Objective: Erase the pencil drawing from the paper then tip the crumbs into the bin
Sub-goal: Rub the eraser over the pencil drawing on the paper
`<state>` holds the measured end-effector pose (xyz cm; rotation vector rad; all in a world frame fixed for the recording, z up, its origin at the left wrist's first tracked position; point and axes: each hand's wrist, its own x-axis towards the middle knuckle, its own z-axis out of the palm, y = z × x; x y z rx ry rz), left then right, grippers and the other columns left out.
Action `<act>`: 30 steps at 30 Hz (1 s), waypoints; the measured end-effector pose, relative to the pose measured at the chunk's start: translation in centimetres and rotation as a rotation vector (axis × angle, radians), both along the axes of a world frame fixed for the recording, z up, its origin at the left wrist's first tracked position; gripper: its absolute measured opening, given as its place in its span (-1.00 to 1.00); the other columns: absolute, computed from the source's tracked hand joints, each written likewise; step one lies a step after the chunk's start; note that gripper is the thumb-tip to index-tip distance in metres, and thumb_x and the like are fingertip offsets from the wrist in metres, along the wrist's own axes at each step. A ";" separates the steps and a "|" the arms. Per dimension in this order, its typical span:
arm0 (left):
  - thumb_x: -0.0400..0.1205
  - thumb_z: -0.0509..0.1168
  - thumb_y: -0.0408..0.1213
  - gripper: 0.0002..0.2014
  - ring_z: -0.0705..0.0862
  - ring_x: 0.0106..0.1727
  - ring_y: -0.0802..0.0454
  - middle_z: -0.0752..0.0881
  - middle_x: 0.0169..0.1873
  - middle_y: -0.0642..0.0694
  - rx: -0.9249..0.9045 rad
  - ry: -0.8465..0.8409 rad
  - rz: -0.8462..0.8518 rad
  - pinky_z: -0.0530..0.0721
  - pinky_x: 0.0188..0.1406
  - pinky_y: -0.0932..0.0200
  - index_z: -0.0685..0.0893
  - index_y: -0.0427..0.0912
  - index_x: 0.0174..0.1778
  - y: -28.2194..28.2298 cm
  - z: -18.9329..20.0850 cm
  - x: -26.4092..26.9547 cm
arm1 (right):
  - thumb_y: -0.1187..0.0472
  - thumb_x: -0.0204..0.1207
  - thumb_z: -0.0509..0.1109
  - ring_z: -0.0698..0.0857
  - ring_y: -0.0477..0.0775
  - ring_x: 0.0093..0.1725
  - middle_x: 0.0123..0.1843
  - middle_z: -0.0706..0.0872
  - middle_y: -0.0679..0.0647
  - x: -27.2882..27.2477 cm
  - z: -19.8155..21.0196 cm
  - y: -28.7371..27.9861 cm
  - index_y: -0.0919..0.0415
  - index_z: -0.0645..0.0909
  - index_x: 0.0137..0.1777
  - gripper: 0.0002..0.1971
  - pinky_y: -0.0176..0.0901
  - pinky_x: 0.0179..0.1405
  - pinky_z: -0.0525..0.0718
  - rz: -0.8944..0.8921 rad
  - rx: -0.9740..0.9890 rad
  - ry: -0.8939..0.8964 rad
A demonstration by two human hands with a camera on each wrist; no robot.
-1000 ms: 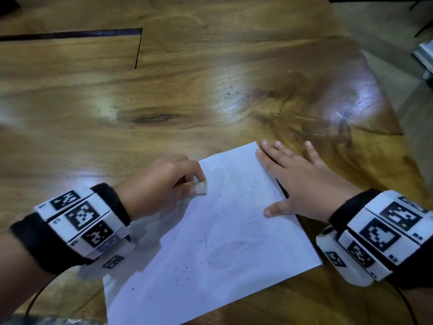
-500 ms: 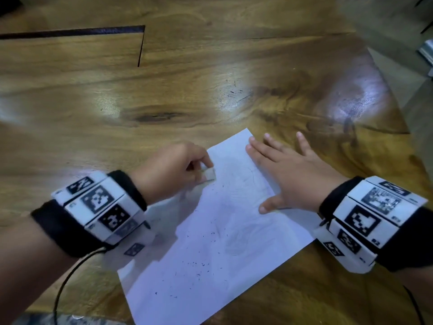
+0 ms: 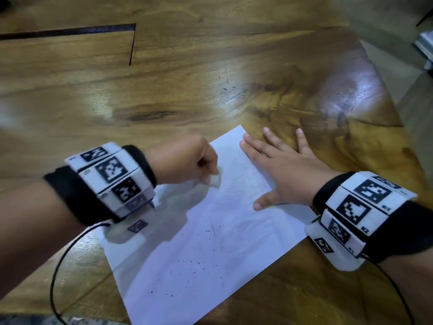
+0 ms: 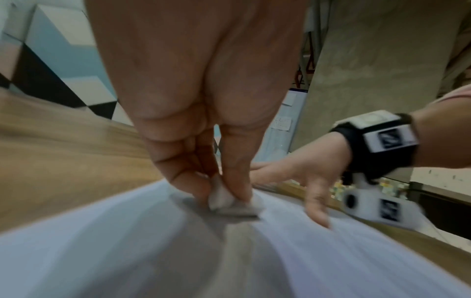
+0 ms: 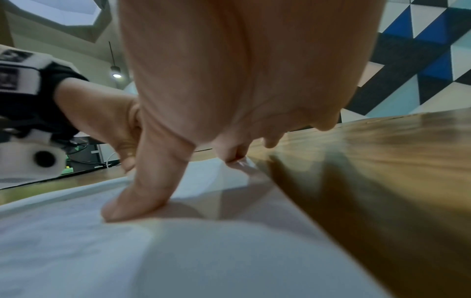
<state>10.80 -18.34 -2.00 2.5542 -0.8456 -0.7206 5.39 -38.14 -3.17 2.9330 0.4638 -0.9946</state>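
Observation:
A white sheet of paper lies at an angle on the wooden table, with faint pencil traces near its far part. Dark eraser crumbs are scattered over its near half. My left hand pinches a small white eraser and presses it on the paper near the far left edge; the left wrist view shows the eraser between thumb and fingers. My right hand lies flat with fingers spread on the paper's far right edge, and its thumb presses the sheet. No bin is in view.
The table's right edge runs diagonally, with floor beyond it. A dark seam crosses the far left of the tabletop. Cables trail from both wristbands toward me.
My left hand has slid the eraser further right onto the paper and slightly nearer me. The right hand stays flat on the sheet. The head view has shifted a little.

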 end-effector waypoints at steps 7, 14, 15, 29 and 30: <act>0.41 0.44 -0.36 -0.94 0.56 -0.31 -0.08 0.66 -0.40 -0.12 -0.102 -0.192 0.075 0.34 -0.38 0.18 0.70 -0.25 -0.33 -2.4 -0.7 1.9 | -0.46 0.27 0.30 -0.55 -0.04 0.56 0.57 -0.55 -0.28 0.1 0.0 0.0 -0.11 -0.51 0.58 0.18 0.50 0.44 -0.45 -0.002 -0.012 0.006; 0.38 0.45 -0.36 -0.96 0.65 -0.28 -0.02 0.72 -0.36 -0.04 0.030 0.009 -0.018 0.56 -0.29 0.28 0.75 -0.17 -0.28 0.8 -0.1 0.1 | -0.40 0.29 0.35 -0.54 -0.04 0.56 0.58 -0.54 -0.27 0.0 0.2 0.3 -0.10 -0.50 0.58 0.19 0.44 0.46 -0.46 -0.011 -0.009 0.026; 0.39 0.45 -0.34 -0.97 0.64 -0.29 -0.05 0.69 -0.39 -0.03 -0.006 -0.051 0.015 0.50 -0.34 0.37 0.74 -0.17 -0.28 0.0 -0.1 1.0 | -0.40 0.29 0.35 -0.54 -0.04 0.56 0.58 -0.54 -0.26 0.0 0.2 0.3 -0.09 -0.50 0.58 0.19 0.42 0.46 -0.47 -0.012 -0.008 0.027; 0.41 0.41 -0.43 -0.97 0.58 -0.32 0.03 0.68 -0.41 0.07 -0.094 -0.077 0.067 0.45 -0.36 0.21 0.71 -0.25 -0.28 0.7 -0.5 0.0 | -0.33 0.32 0.39 -0.50 -0.07 0.58 0.58 -0.55 -0.26 -0.1 0.4 0.3 -0.07 -0.50 0.59 0.19 0.32 0.56 -0.35 -0.034 0.045 0.062; 0.41 0.40 -0.43 -0.96 0.60 -0.30 -0.01 0.72 -0.37 -0.03 -0.119 -0.129 0.084 0.44 -0.36 0.21 0.71 -0.25 -0.26 -0.4 -0.5 1.1 | -0.33 0.32 0.39 -0.50 -0.07 0.58 0.57 -0.55 -0.26 -0.1 0.3 0.4 -0.07 -0.50 0.58 0.19 0.32 0.56 -0.36 -0.036 0.046 0.059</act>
